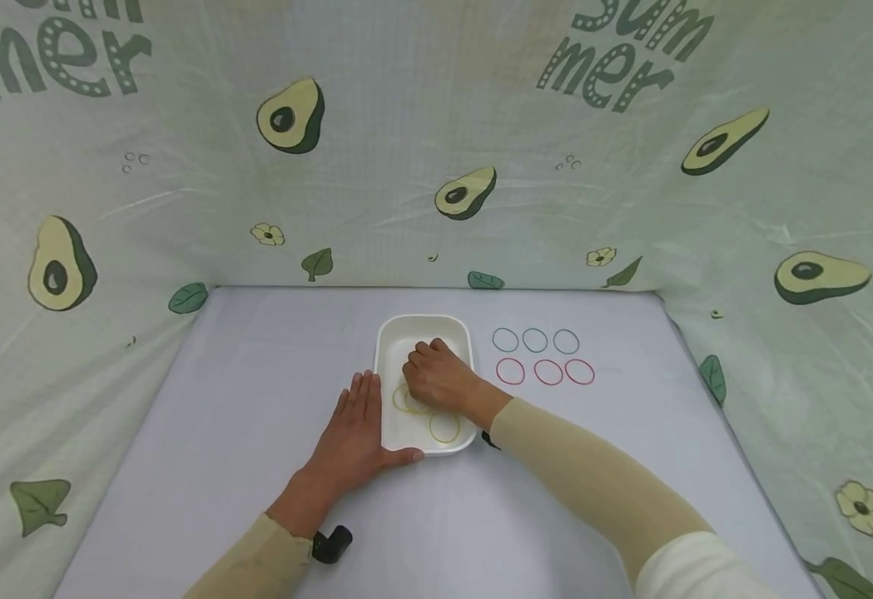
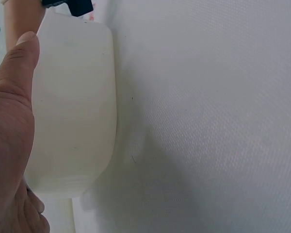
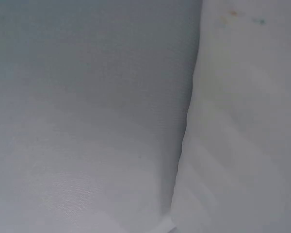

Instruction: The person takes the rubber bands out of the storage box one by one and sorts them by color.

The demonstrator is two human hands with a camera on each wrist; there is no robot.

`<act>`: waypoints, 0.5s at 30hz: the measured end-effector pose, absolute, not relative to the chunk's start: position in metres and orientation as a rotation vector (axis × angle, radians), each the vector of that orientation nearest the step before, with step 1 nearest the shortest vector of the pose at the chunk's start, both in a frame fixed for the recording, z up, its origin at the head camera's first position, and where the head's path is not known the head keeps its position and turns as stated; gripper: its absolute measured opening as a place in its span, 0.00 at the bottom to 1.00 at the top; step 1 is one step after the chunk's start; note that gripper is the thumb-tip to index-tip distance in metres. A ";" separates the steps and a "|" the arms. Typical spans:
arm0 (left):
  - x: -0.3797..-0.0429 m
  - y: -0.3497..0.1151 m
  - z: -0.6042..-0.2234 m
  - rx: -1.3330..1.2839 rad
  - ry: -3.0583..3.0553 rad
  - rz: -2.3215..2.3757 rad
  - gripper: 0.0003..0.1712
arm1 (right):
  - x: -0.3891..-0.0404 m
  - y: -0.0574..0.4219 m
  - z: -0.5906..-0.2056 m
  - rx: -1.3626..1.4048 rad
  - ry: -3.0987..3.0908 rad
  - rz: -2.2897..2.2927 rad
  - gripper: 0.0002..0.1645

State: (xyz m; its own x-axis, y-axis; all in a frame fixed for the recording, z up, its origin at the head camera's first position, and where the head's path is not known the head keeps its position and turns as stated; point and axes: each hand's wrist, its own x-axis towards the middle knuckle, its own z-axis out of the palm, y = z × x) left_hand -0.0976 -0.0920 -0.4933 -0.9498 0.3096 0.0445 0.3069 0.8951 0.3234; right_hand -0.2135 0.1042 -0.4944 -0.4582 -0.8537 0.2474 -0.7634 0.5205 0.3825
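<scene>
A white rectangular tray (image 1: 404, 337) lies on the table, with several thin yellow rings (image 1: 444, 428), like rubber bands, on its floor. My left hand (image 1: 354, 437) rests along the tray's left side, fingers straight and thumb at the near rim. In the left wrist view, that hand (image 2: 12, 116) lies against the tray's outer wall (image 2: 75, 107). Inside the tray, my right hand (image 1: 439, 378) reaches down with bent fingers beside the overlapping yellow rings. Its fingertips are hidden, so I cannot tell whether they pinch a ring. The right wrist view does not show the hand.
Right of the tray lie a row of three green rings (image 1: 535, 340) and, nearer me, a row of three red rings (image 1: 548, 372). A white cloth covers the table (image 1: 271, 349). An avocado-print curtain (image 1: 376, 166) encloses the back and sides.
</scene>
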 end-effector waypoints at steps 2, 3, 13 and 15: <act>-0.097 -0.092 -0.493 0.498 3.047 0.518 0.78 | -0.213 0.106 -0.493 1.309 -2.392 -0.274 0.07; -0.097 -0.092 -0.493 0.499 3.046 0.520 0.78 | -0.213 0.107 -0.492 1.298 -2.410 -0.259 0.07; -0.097 -0.092 -0.493 0.509 3.064 0.517 0.79 | -0.215 0.117 -0.487 1.191 -2.476 -0.167 0.11; -0.097 -0.092 -0.493 0.509 3.063 0.524 0.79 | -0.216 0.120 -0.486 1.175 -2.454 -0.157 0.11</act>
State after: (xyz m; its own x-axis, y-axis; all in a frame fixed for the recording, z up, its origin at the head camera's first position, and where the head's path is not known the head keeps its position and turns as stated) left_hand -0.0969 -0.0920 -0.4931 -0.9477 0.3134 0.0610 0.3158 0.8923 0.3226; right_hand -0.2158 0.1200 -0.4859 -0.5588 -0.7667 0.3161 -0.7201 0.6376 0.2737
